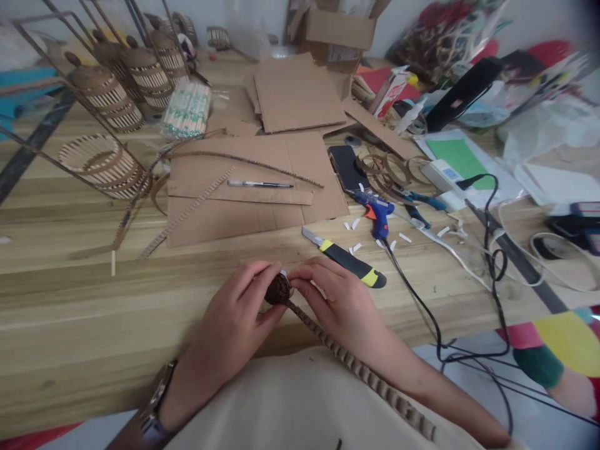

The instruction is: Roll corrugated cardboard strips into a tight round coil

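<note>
Near the table's front edge, my left hand pinches a small dark brown coil of corrugated cardboard strip between thumb and fingers. My right hand is closed at the coil's right side, its fingertips touching it. From the coil a loose corrugated cardboard strip trails down to the right, below my right wrist. A bit of white shows at the top of the coil, too small to name. Just beyond my right hand lies a yellow and black utility knife, blade out. A blue glue gun rests behind it.
Flat cardboard carries a pen and more corrugated strips. Stick-and-cardboard lanterns stand at the back left beside packed sticks. On the right are a phone, pliers, and a black cord.
</note>
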Demonstrator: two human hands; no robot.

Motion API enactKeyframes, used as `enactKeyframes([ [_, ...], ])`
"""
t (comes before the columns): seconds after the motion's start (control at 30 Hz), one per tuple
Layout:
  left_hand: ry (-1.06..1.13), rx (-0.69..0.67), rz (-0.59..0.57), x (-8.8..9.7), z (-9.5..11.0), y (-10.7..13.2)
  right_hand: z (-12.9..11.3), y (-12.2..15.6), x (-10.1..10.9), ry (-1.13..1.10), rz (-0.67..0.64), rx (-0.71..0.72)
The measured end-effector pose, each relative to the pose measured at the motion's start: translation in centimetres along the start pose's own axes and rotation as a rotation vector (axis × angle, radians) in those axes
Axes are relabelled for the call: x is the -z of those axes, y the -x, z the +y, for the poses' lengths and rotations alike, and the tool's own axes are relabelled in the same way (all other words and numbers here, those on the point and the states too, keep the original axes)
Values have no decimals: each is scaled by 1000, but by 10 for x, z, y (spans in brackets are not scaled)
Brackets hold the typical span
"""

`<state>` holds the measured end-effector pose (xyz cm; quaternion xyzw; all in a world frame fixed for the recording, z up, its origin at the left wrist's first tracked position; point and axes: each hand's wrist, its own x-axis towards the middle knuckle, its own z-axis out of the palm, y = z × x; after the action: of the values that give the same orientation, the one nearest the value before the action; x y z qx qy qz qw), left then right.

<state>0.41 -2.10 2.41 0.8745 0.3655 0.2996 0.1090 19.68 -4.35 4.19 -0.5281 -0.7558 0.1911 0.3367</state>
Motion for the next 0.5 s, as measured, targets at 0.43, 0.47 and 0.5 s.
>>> enactKeyframes([
  [0.43, 19, 14, 1, 1, 4, 7, -5, 2, -2, 102, -37, 69],
  [0.47, 17, 14, 4, 1, 4, 8, -6, 2, -2, 113, -40, 86],
  [0.5, 16, 16, 7, 1, 3, 8, -6, 1, -2, 122, -42, 100],
])
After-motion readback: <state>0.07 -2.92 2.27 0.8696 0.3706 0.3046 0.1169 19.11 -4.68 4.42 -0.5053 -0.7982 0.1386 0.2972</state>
